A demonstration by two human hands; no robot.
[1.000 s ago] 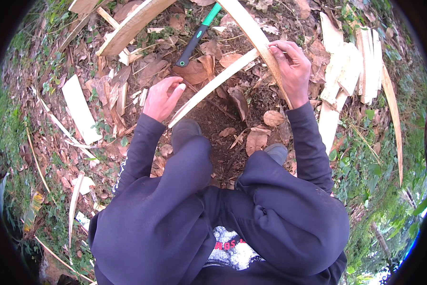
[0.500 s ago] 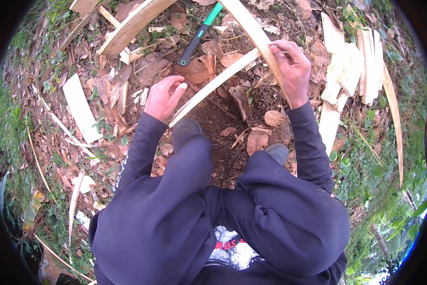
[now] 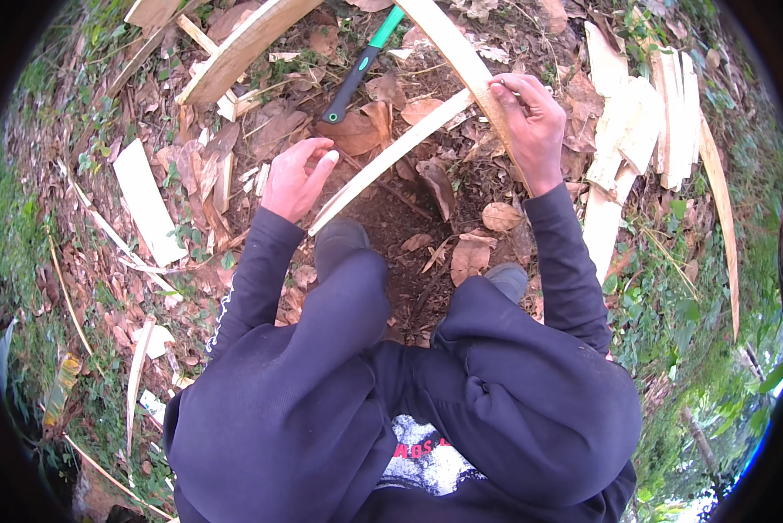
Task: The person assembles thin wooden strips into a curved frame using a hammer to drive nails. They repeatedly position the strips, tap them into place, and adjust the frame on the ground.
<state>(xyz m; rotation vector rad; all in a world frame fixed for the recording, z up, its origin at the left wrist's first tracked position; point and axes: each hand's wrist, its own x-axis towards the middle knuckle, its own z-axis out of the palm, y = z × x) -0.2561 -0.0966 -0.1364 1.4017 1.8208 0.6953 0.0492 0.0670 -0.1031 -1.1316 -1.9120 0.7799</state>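
A long pale wooden strip (image 3: 448, 44) slants down from the top centre, passing beside my right hand (image 3: 535, 131). My right thumb and forefinger are pinched together over its edge; something tiny and dark may be between them, too small to name. A second narrow wooden strip (image 3: 391, 157) meets the first below my fingertips and runs down to the left, its lower end near my left foot. My left hand (image 3: 294, 179) hovers beside that lower part, fingers half curled, thumb and forefinger slightly apart, with nothing visible in them.
A tool handle (image 3: 357, 83), black and green, lies on dry leaves ahead. A broad board (image 3: 243, 52) leans in at the upper left. Split wood pieces (image 3: 631, 126) are piled at the right; a flat pale piece (image 3: 147, 200) lies at the left. My shoes (image 3: 339, 244) rest on bare soil.
Hardly anything differs. Both hands and the strips keep their places, apart from a slight shift of the whole view.
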